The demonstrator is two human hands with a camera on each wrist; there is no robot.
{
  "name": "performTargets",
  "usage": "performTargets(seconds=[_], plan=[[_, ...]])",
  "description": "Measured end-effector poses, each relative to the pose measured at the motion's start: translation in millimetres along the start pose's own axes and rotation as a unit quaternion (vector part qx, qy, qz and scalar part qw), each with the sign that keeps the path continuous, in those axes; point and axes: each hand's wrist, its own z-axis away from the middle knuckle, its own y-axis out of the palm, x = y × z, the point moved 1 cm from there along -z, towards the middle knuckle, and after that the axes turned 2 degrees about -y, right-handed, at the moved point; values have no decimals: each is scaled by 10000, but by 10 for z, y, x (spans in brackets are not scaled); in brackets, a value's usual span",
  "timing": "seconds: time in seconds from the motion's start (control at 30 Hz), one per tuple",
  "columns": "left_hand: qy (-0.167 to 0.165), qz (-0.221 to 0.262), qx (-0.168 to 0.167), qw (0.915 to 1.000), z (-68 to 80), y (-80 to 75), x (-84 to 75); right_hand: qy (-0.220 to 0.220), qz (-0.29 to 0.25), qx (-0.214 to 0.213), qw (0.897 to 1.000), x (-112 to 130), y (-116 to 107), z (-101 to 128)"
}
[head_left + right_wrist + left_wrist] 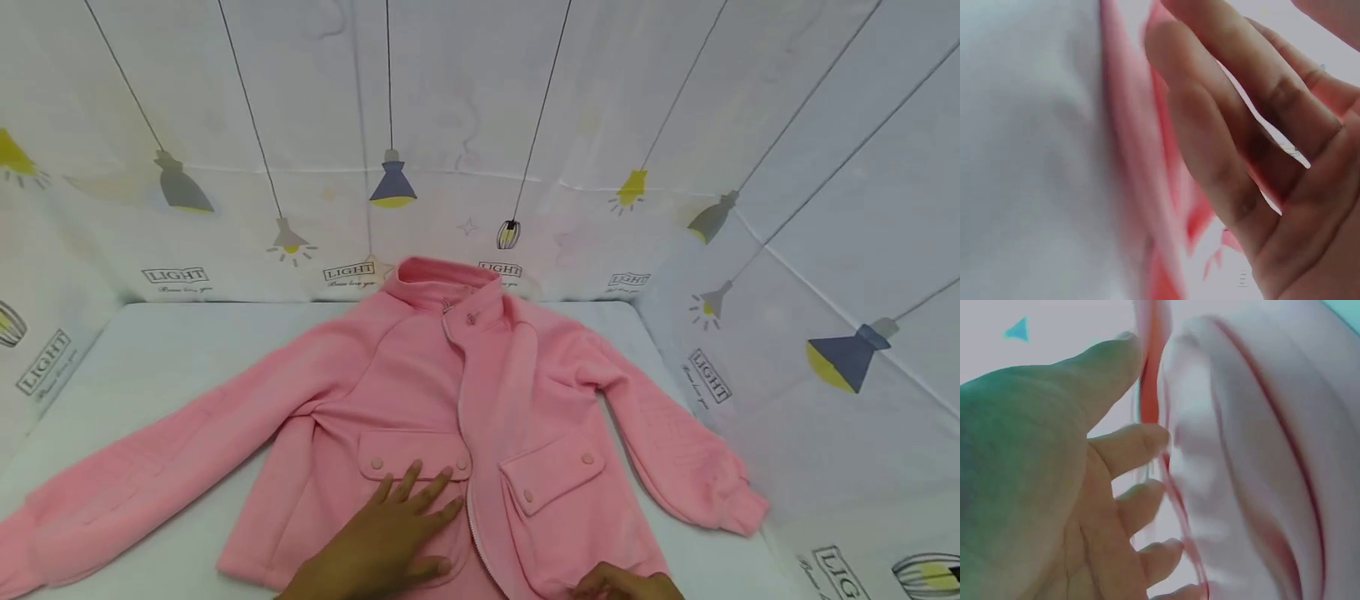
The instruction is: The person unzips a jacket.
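A pink jacket [420, 367] lies front up and spread out, with its collar [442, 279] at the back and both sleeves out to the sides. Its front zipper [463, 417] runs down the middle in a wavy line. My left hand [386, 533] rests on the jacket with fingers spread, just below the left pocket flap [412, 454]. In the left wrist view its fingers are extended against the fabric. Low in the head view, my right hand [626, 583] is beside the jacket's lower right front, partly cut off. The right wrist view shows its fingers [1210, 156] loosely extended, gripping nothing visible.
The jacket lies on a white surface [187, 342]. White cloth walls [465, 100] printed with hanging lamps stand behind it and at both sides. The left sleeve [150, 467] reaches the left edge of the head view; the right cuff [742, 508] lies near the right wall.
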Motion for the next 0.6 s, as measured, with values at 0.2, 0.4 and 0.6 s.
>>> performTargets(seconds=[0.2,0.4,0.6], plan=[[-185,190,-368,9990,144,-48,54,-433,1131,-583,9909,496,-162,-343],[-22,56,-416,9991,82,71,-19,-1165,2680,-322,9558,232,17,-551],[35,-447,-701,9965,102,127,-62,-766,3243,281,9424,254,49,-713]])
